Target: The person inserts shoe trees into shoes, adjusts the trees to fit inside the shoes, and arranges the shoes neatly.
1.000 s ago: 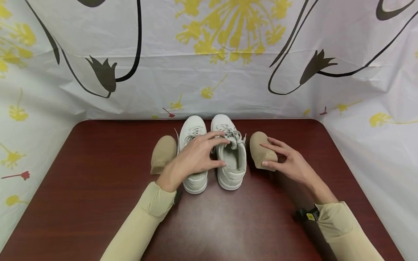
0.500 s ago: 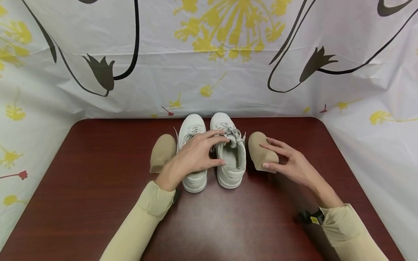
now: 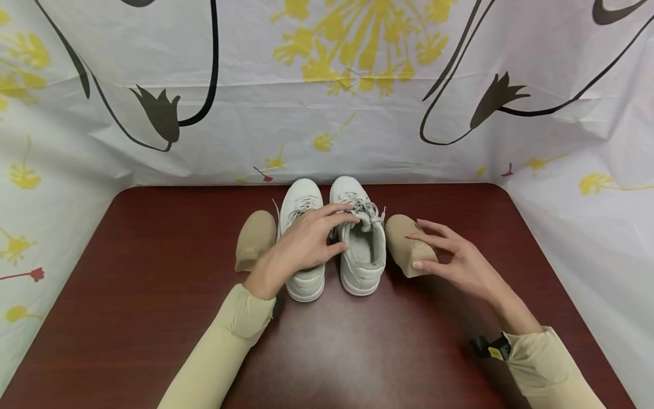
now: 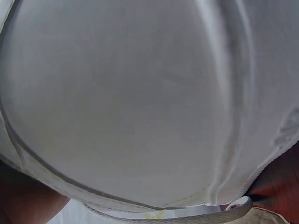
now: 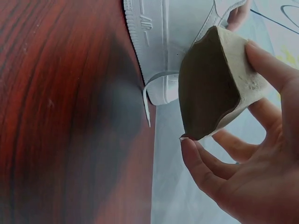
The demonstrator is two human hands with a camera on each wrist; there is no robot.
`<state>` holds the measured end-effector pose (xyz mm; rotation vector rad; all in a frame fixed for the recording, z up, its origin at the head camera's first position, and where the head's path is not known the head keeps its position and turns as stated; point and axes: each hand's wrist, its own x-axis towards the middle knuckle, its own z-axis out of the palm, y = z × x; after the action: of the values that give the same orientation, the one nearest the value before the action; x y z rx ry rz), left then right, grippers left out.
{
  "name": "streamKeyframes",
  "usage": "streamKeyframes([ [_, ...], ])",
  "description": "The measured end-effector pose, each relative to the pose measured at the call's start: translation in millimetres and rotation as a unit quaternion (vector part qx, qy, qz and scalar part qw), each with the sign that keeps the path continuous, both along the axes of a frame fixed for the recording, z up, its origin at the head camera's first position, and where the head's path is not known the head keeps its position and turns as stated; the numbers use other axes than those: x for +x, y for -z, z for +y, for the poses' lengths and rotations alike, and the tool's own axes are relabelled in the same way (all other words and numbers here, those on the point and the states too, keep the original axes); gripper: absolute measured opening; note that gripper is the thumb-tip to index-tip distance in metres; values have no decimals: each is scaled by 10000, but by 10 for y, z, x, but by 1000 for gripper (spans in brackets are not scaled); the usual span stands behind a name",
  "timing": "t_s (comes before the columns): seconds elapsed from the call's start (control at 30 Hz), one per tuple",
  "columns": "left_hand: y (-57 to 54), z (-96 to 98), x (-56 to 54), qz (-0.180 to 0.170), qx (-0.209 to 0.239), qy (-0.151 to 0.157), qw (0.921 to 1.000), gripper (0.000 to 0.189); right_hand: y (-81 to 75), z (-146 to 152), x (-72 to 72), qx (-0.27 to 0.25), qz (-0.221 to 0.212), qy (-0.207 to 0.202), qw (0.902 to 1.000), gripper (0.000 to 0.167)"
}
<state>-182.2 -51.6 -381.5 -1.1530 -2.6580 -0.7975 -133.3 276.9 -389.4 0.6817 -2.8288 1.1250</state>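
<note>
My right hand (image 3: 462, 261) holds a hollow beige shoe insert (image 3: 406, 241) beside the right white sneaker (image 3: 363, 278). In the right wrist view, thumb and fingers grip the rim of this insert (image 5: 243, 70), its dark hollow end facing the camera, lifted off the table. My left hand (image 3: 306, 238) reaches over the left sneaker (image 3: 305, 288) and holds the right sneaker at its opening, fingers by the laces and tongue, thumb at the collar edge. A second beige insert (image 3: 256, 236) lies left of the shoes. Pale shoe upper (image 4: 121, 102) fills the left wrist view.
The dark red wooden table (image 3: 128, 295) bears both shoes and the inserts. A white patterned sheet (image 3: 245, 113) hangs behind the table and along its sides. A loose shoelace (image 5: 147, 105) trails beside the right sneaker.
My right hand has shifted the insert slightly left and nearer me, tilting it, so it sits closer to the right sneaker. My left thumb has drawn back slightly; that hand otherwise stays in place.
</note>
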Motion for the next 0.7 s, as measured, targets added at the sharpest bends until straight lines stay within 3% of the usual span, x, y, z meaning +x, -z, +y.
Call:
streamKeyframes([
  [0.27,-1,6,-1,-5,9,-36,10000,48,-66,-7,88,-296,-3,250,9992,51],
  [0.7,-12,1,-2,-44,44,-47,10000,49,-266,-80,206,-327,52,173,9993,54],
])
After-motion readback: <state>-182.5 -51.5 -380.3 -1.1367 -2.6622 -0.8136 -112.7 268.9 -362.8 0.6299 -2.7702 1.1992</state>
